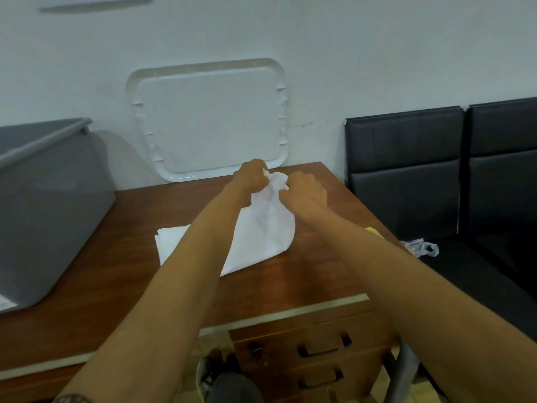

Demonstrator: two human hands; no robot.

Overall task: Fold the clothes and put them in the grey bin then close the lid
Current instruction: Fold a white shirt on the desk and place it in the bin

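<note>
Head view: an open grey plastic bin (49, 205) stands at the left end of a brown wooden desk (290, 274). Its white rectangular plastic lid (209, 120) leans upright against the wall behind the desk. At centre, the person's left hand (250, 177) and right hand (305, 194), close together, both pinch the bunched top edge of a white cloth garment (261, 228). They lift that edge while the rest lies on the desktop, well apart from the bin. At right stand black padded chairs (406, 170), a crumpled clear plastic bag (421, 248) on one seat.
</note>
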